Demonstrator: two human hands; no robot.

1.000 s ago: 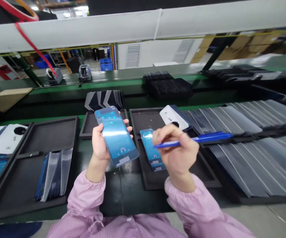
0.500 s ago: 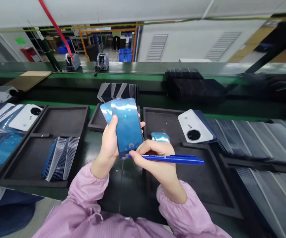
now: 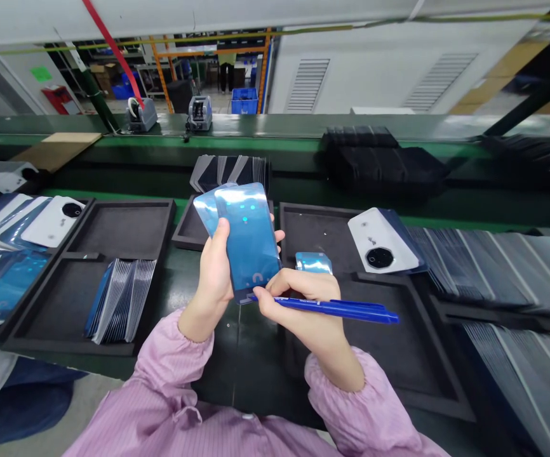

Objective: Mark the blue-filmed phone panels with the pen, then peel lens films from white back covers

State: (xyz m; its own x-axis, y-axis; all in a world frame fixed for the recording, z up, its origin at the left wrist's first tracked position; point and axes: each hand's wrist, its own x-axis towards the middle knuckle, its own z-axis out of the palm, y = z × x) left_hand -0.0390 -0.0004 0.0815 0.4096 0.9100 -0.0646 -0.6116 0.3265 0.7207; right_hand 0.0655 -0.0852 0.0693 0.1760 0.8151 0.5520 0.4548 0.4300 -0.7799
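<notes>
My left hand (image 3: 214, 273) is closed around two glossy blue phone panels (image 3: 249, 238), held upright and fanned slightly, one behind the other. My right hand (image 3: 298, 304) grips a blue pen (image 3: 336, 309) that lies almost level, its tip touching the bottom edge of the front panel. Another blue panel (image 3: 314, 261) shows just behind my right hand, over the black tray (image 3: 313, 231). Both arms wear pink sleeves.
A white phone back cover (image 3: 382, 249) lies on the tray to the right. A black tray (image 3: 117, 231) at the left holds a row of upright panels (image 3: 120, 299). Long rows of grey panels (image 3: 498, 260) fill the right. More blue panels (image 3: 3, 279) lie far left.
My left hand now holds two panels instead of one. My right hand has come left with the pen, whose tip meets the panel's bottom edge. The view has shifted right and closer.
</notes>
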